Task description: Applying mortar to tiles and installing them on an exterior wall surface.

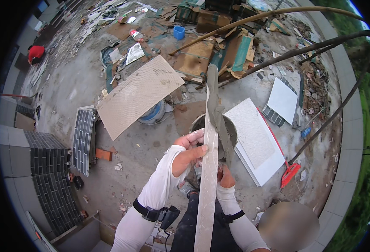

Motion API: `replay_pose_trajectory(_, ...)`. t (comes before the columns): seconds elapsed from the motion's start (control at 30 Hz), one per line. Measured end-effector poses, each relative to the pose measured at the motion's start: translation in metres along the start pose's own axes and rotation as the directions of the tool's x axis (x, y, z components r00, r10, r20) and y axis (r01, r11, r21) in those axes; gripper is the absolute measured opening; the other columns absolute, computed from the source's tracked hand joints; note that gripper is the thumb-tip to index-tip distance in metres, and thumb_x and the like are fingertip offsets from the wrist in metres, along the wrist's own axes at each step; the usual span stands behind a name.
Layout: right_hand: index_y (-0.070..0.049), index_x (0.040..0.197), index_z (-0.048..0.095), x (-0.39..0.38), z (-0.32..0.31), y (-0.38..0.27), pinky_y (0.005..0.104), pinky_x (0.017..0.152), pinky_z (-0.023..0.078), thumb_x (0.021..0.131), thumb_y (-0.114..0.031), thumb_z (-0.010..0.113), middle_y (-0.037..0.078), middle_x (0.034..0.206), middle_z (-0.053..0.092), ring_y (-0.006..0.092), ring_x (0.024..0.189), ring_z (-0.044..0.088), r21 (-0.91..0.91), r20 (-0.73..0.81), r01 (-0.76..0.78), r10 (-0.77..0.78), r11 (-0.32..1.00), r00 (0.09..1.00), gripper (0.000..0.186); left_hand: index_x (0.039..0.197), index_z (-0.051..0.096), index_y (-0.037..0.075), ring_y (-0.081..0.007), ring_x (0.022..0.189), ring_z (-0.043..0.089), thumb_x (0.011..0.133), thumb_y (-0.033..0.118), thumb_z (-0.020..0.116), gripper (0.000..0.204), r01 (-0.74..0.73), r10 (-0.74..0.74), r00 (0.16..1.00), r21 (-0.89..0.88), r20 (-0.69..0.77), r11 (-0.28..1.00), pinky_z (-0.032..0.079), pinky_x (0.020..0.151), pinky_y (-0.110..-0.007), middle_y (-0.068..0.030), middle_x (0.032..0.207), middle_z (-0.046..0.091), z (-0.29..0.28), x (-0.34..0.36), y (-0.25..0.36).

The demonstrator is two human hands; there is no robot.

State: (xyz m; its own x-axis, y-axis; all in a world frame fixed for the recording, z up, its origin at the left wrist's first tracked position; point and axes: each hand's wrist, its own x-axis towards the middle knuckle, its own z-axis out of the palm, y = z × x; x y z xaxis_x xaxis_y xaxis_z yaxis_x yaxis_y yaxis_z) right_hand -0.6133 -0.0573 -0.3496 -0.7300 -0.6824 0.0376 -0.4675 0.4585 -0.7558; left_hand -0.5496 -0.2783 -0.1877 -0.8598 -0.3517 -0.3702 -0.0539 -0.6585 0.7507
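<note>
A long, narrow, pale tile strip (pixel 207 189) stands lengthwise in front of me. My left hand (pixel 190 152) grips its left edge, thumb across the face. Wet grey mortar (pixel 213 94) clings along the strip's far right side and hangs down in a thick ridge. Close to the strip's right edge, my right hand (pixel 226 175) is closed, its fingers partly hidden; what it holds is hard to make out beneath the mortar. Behind the strip stands a round bucket (pixel 234 131), mostly covered from view.
A large beige tile (pixel 141 95) lies over a bucket (pixel 154 114) on the left. White panels (pixel 255 140) and a red broom head (pixel 291 175) are to the right. Dark brick-patterned panels (pixel 83 140) stand at left. Cardboard (pixel 194 59) and long poles (pixel 273 63) lie ahead.
</note>
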Motion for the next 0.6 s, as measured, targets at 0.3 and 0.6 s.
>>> replay_pose_trajectory(0.3, -0.006, 0.12, 0.05, -0.019, -0.03, 0.043, 0.0453, 0.061, 0.049, 0.078, -0.014, 0.072, 0.022, 0.086, 0.062, 0.0418, 0.074, 0.062, -0.241, 0.104, -0.148, 0.178, 0.959, 0.979, 0.048, 0.135, 0.042, -0.003, -0.0129, 0.094, 0.063, 0.087, 0.014, 0.066, 0.057, -0.061, 0.065, 0.997, 0.078, -0.046, 0.995, 0.051, 0.077, -0.025, -0.0084, 0.115, 0.062, -0.042, 0.011, 0.007)
replay_pose_trajectory(0.6, -0.004, 0.098, 0.055, 0.088, -0.001, 0.147, 0.0469, 0.063, 0.047, 0.084, -0.031, 0.061, 0.019, 0.076, 0.061, 0.0381, 0.069, 0.061, -0.249, 0.518, -0.339, 0.421, 0.907, 0.744, 0.032, 0.139, 0.037, -0.004, -0.0144, 0.102, 0.062, 0.085, 0.01, 0.067, 0.063, 0.024, -0.02, 0.985, 0.021, -0.17, 0.999, 0.05, 0.088, -0.026, -0.0091, 0.121, 0.061, -0.092, 0.027, -0.007)
